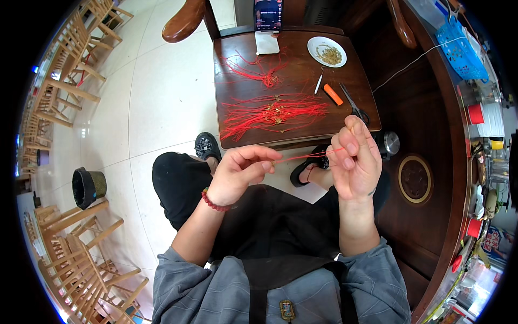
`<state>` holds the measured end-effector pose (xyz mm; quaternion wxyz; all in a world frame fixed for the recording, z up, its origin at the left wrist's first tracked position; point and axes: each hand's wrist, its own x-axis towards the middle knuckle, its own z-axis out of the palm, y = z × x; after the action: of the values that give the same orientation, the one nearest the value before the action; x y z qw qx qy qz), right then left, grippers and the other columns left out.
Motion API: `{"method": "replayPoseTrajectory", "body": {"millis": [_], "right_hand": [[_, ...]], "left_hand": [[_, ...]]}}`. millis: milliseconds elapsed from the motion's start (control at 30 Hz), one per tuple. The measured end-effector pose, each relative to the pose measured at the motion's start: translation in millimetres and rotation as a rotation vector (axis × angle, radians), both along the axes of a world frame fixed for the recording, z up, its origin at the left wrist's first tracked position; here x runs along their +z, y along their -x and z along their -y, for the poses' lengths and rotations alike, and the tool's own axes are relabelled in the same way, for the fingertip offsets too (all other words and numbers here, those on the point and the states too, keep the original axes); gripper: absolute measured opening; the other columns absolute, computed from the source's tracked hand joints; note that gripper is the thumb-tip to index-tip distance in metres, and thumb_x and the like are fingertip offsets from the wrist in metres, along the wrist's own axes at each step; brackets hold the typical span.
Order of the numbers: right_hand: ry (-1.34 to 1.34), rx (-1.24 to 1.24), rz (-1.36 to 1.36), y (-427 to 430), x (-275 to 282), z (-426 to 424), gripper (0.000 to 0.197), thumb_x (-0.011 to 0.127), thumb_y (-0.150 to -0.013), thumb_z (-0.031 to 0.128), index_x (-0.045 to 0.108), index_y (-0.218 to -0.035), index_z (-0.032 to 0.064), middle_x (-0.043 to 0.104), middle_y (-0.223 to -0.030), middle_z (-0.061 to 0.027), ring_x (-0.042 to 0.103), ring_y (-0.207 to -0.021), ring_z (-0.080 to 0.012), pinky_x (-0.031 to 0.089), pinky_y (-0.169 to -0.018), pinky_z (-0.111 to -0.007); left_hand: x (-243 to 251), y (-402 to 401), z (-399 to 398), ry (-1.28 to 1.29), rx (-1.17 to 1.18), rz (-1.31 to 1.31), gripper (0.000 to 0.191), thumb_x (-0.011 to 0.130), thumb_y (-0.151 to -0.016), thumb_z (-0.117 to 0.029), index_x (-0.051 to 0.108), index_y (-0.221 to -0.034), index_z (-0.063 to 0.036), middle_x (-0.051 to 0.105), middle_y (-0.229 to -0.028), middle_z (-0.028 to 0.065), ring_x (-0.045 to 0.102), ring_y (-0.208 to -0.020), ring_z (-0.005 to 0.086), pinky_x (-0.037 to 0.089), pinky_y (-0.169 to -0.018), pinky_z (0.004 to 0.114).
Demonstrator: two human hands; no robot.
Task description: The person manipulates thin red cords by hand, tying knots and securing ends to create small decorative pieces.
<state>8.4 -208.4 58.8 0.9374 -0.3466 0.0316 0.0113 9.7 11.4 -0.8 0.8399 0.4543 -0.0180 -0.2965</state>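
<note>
A thin red cord (309, 155) runs taut between my two hands above my lap. My left hand (247, 170) pinches one end between thumb and forefinger, where a small gold-coloured piece (273, 163) shows at the fingertips. The other end passes into the fingers of my right hand (356, 158), raised with its palm towards me. Ahead on the dark wooden table (238, 91), a wide bundle of red cords (277, 113) with gold-coloured pieces lies spread out. Behind it is a smaller heap of red cords (267, 77).
A white bowl (313, 43) holds small gold-coloured pieces. Near it lie a white-handled hook tool (319, 82), an orange object (333, 94) and black-handled scissors (356, 107). A phone (268, 15) stands at the table's back. Wooden chairs (77, 267) line the left; a cluttered counter (449, 227) borders the right.
</note>
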Motion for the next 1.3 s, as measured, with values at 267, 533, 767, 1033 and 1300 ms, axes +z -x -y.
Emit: {"method": "replayPoseTrajectory", "body": {"millis": [267, 533, 767, 1033, 1300], "right_hand": [[0.045, -0.035, -0.004, 3.6, 7.1, -1.4, 0.014, 0.053, -0.097, 0.018, 0.053, -0.097, 0.0045, 0.045, -0.061, 0.0027, 0.037, -0.048, -0.0054, 0.030, -0.046, -0.019], [0.413, -0.179, 0.286, 19.1, 18.1, -15.7, 0.011, 0.054, -0.095, 0.008, 0.051, -0.100, -0.0011, 0.052, -0.066, -0.0023, 0.042, -0.052, -0.0045, 0.034, -0.047, -0.018], [1.255, -0.104, 0.556, 13.2, 17.1, -21.0, 0.008, 0.061, -0.086, 0.001, 0.059, -0.093, 0.0016, 0.060, -0.071, -0.0069, 0.060, -0.057, -0.0140, 0.047, -0.054, -0.025], [1.104, -0.235, 0.503, 16.6, 9.9, -20.3, 0.007, 0.058, -0.089, -0.002, 0.057, -0.095, -0.0023, 0.060, -0.072, -0.0047, 0.058, -0.060, -0.0086, 0.047, -0.055, -0.021], [0.567, -0.140, 0.280, 18.7, 28.9, -15.1, 0.011, 0.055, -0.093, 0.004, 0.052, -0.101, -0.0037, 0.054, -0.073, -0.0011, 0.048, -0.059, -0.0051, 0.039, -0.054, -0.018]], "left_hand": [[1.6, 1.8, 5.4, -0.079, 0.008, 0.132, 0.009, 0.058, -0.085, 0.006, 0.064, -0.090, 0.0017, 0.060, -0.084, 0.0024, 0.047, -0.064, 0.0046, 0.036, -0.055, 0.019], [6.1, -1.6, 12.6, -0.245, -0.208, 0.326, 0.028, 0.057, -0.084, 0.001, 0.061, -0.112, 0.0026, 0.060, -0.116, 0.0100, 0.056, -0.108, 0.0178, 0.045, -0.091, 0.029], [37.7, -6.8, 30.5, -0.142, 0.024, 0.718, 0.051, 0.070, -0.079, -0.009, 0.052, -0.126, 0.0015, 0.054, -0.128, 0.0159, 0.049, -0.122, 0.0242, 0.036, -0.103, 0.036], [32.2, 3.4, 41.6, -0.086, -0.014, 0.523, 0.021, 0.064, -0.086, -0.003, 0.057, -0.105, 0.0039, 0.062, -0.094, 0.0062, 0.060, -0.086, 0.0119, 0.049, -0.076, 0.027], [22.0, 3.0, 35.1, -0.188, -0.009, 0.566, 0.003, 0.060, -0.086, 0.001, 0.061, -0.086, 0.0035, 0.063, -0.084, 0.0078, 0.062, -0.079, 0.0144, 0.050, -0.074, 0.028]]}}
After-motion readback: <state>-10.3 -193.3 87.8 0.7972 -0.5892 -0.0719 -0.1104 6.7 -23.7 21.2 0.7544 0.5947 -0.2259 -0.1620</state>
